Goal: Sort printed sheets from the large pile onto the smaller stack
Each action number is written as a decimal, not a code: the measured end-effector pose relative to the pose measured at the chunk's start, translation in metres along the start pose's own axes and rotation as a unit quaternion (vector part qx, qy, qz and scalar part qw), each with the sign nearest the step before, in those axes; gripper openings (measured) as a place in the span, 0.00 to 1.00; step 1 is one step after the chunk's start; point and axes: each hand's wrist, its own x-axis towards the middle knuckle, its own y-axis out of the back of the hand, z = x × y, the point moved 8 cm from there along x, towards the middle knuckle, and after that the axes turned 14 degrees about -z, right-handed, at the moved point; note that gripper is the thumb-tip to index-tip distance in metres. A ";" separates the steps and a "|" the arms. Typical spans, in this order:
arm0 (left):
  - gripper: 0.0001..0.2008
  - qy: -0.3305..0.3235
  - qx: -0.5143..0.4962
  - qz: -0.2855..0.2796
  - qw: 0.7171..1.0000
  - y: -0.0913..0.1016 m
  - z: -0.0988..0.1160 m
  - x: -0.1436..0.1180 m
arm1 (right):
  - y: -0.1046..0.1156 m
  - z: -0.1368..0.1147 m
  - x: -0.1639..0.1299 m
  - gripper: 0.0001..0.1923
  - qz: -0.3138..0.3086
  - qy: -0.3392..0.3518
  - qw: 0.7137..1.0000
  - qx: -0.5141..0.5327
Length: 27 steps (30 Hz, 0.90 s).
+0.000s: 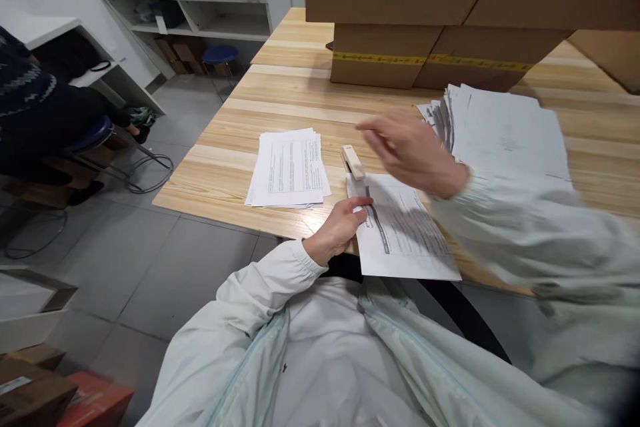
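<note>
My left hand (336,227) pinches the left edge of a printed sheet set (405,233) lying at the front edge of the wooden table (280,87). A beige stapler (353,161) sits on the sheet's top left corner. My right hand (413,150) hovers blurred above the sheet, just right of the stapler, fingers loosely apart and holding nothing. A neat pile of printed papers (290,170) lies to the left. A thick fanned stack of papers (505,130) lies to the right, behind my right arm.
Large cardboard boxes (425,60) stand on the table's far side. A seated person in dark clothes (35,107) is at the left on a blue stool. White shelving (210,7) stands behind. Cardboard and an orange box (95,400) lie on the floor at bottom left.
</note>
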 end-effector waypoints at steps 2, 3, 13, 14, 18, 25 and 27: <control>0.23 0.001 -0.001 0.009 1.000 0.001 0.000 0.000 | -0.040 0.006 0.037 0.22 -0.005 -0.004 1.000 0.016; 0.23 0.006 -0.001 0.011 1.000 0.001 -0.001 0.000 | -0.060 0.011 0.050 0.22 -0.015 -0.014 1.000 0.021; 0.21 0.023 0.011 0.000 1.000 0.002 0.002 0.002 | -0.116 0.029 0.062 0.23 -0.030 -0.075 0.995 0.058; 0.20 0.028 0.010 -0.007 1.000 0.000 0.000 0.001 | -0.108 0.028 0.062 0.22 -0.012 -0.071 0.995 0.066; 0.15 0.055 0.021 -0.073 0.996 -0.010 -0.009 -0.025 | -0.052 0.024 0.034 0.20 0.062 -0.058 0.990 0.110; 0.17 -0.209 0.327 -0.001 0.921 -0.008 0.033 -0.107 | -0.008 0.039 -0.134 0.25 0.035 -0.285 0.888 0.359; 0.18 -0.270 0.357 0.023 0.894 -0.012 0.044 -0.113 | -0.033 0.022 -0.165 0.26 -0.038 -0.311 0.827 0.466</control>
